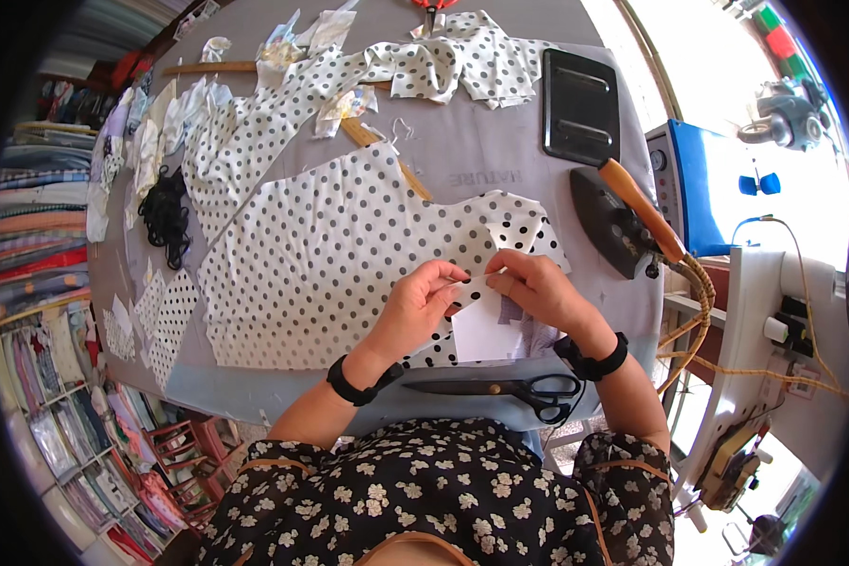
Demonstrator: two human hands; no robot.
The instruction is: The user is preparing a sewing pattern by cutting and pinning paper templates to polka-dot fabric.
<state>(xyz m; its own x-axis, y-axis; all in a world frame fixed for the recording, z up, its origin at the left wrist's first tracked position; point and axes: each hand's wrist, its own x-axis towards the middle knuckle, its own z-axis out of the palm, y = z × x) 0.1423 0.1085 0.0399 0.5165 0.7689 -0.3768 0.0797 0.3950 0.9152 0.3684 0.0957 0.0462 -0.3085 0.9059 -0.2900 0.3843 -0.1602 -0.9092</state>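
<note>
My left hand [417, 301] and my right hand [541, 291] pinch the edge of a small polka-dot fabric piece [469, 291] between thumbs and fingers. Behind and beneath them spreads a large white cloth with dark dots [311, 262], lying flat. A white paper or stiff sheet [477, 332] is below my hands, beside some purplish patterned fabric [538, 338]. Closer to my body, black tailor's shears [492, 388] lie along the table's front edge. A steam iron [612, 223] with a wooden handle rests to the right of my right hand.
A black iron rest plate [581, 106] lies at the back right. More dotted cloth [424, 67], wooden rulers [357, 132] and scraps cover the far side. Black cord or lace [166, 219] sits at left. The iron's wrapped hose [704, 304] hangs past the table's right edge.
</note>
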